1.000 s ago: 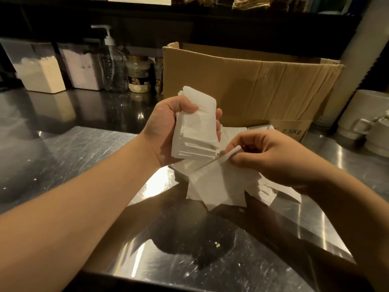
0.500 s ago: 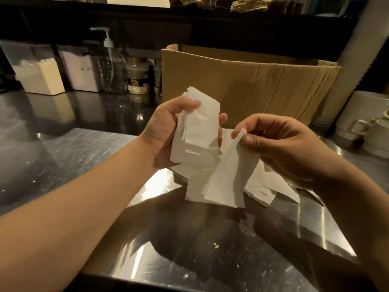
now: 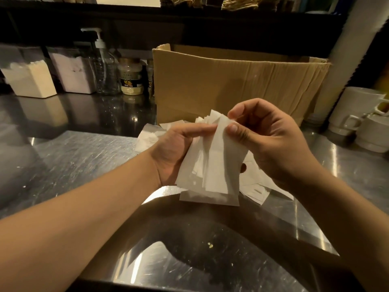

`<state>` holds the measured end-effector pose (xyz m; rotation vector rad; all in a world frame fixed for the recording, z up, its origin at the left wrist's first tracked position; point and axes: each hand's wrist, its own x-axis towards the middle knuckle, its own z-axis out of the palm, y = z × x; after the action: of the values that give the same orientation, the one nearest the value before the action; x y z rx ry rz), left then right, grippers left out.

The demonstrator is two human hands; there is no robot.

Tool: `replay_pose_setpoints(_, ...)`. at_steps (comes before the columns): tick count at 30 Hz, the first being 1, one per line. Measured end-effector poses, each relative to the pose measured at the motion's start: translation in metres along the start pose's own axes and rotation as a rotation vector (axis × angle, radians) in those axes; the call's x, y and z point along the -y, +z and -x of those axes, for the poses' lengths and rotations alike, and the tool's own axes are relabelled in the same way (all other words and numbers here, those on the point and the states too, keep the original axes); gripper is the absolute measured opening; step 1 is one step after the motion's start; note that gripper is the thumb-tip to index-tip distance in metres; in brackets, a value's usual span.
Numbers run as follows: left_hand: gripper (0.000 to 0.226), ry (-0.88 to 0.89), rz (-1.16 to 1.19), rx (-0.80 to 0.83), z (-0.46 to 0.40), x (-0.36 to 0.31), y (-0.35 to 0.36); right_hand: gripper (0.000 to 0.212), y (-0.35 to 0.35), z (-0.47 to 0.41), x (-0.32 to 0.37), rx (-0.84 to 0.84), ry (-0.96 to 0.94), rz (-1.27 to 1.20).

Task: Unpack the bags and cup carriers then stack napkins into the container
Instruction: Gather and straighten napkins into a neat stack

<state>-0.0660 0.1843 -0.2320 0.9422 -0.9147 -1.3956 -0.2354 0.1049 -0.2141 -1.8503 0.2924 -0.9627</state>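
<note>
In the middle of the frame, our left hand [image 3: 174,152] is holding the napkin stack [image 3: 207,165] while our right hand [image 3: 267,135] is pinching a top sheet. We are lining edges up gently.

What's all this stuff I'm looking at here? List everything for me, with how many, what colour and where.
Stack of thin white paper napkins: one, white, held between both hands.
Loose white paper napkins: several, white, on the counter under the hands.
Brown cardboard box: one, brown, behind the hands.
Clear plastic containers: two, pale contents, back left.
Clear pump bottle: one, beside the containers.
Labelled glass jar: one, left of the box.
White ceramic cups: several, far right.
Steel counter: one, silver.
Left hand: grips the stack.
Right hand: fingers pinch its top.
</note>
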Motion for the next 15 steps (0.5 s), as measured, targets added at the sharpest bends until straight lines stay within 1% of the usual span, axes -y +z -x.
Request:
replay_pose_setpoints(3, 0.034, 0.011, 0.051, 0.011, -0.001, 0.002, 0.002, 0.022, 0.003, 0.000, 0.000, -0.048, -0.029, 0.042)
replay_pose_setpoints(6, 0.034, 0.015, 0.034, 0.002, -0.001, 0.002, 0.003, 0.021, 0.004, 0.001, -0.001, -0.098, -0.040, 0.079)
replay_pose_setpoints(9, 0.032, 0.019, 0.024, 0.021, -0.002, 0.003, 0.000, 0.015, 0.006, 0.003, -0.002, -0.101, -0.030, 0.116)
replay_pose_setpoints(12, 0.050, 0.010, 0.019, 0.066, -0.005, 0.006, -0.003, 0.015, 0.011, 0.004, -0.005, -0.113, -0.036, 0.199)
replay_pose_setpoints(14, 0.041, 0.022, 0.030, 0.034, -0.005, 0.008, 0.000, 0.014, 0.012, 0.004, -0.008, -0.121, -0.087, 0.315)
replay_pose_setpoints(15, 0.043, 0.023, 0.039, 0.009, -0.005, 0.007, 0.001, 0.016, 0.010, 0.004, -0.009, -0.103, -0.121, 0.366)
